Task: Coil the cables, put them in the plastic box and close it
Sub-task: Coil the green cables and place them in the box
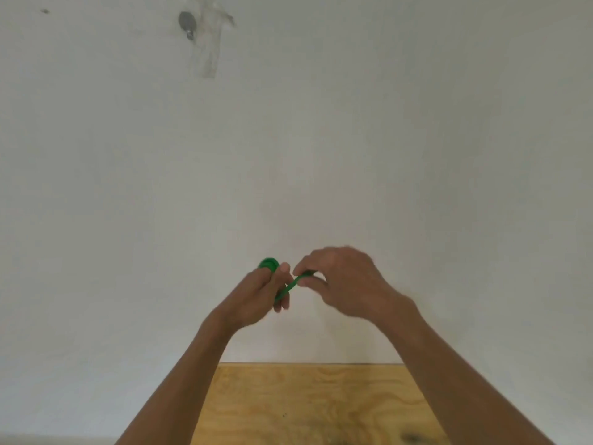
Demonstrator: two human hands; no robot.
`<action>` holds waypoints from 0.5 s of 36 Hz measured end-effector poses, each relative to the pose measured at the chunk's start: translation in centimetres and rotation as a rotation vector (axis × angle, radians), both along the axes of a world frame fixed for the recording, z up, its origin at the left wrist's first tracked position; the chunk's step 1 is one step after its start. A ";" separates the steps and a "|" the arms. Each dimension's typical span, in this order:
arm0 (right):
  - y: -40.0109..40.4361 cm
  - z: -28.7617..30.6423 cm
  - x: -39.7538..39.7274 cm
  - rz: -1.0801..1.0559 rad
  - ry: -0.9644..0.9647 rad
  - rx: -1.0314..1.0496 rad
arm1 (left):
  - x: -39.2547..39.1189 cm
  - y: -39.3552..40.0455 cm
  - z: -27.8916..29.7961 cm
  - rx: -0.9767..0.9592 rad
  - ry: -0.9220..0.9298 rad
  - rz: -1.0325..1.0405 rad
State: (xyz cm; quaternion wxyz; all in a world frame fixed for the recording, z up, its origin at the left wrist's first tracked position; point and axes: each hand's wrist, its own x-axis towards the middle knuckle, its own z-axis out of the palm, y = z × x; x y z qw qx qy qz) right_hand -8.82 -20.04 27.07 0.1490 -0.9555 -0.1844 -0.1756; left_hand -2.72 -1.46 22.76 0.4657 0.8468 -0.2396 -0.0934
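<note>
Two hands work a green cable (290, 285) in mid-air above a plywood table (314, 403): the left hand (256, 297) grips the wound loops, the right hand (340, 281) pinches the free end. Even tension and same-sized turns should keep the coil tidy; no box is in view.

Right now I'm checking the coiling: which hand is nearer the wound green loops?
Left. The left hand grips the green cable with the loops at its fingertips; the right hand pinches the loose strand beside them.
</note>
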 end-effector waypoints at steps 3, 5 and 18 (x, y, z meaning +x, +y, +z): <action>-1.1 1.4 1.8 0.119 0.092 0.170 | -1.9 -0.8 -0.1 -0.124 0.205 -0.128; -1.7 1.5 2.7 0.185 0.219 0.478 | -2.8 -1.4 0.1 -0.268 0.300 -0.168; 1.2 -2.6 0.7 0.283 0.421 1.295 | -3.8 -2.4 2.2 -0.557 0.432 -0.164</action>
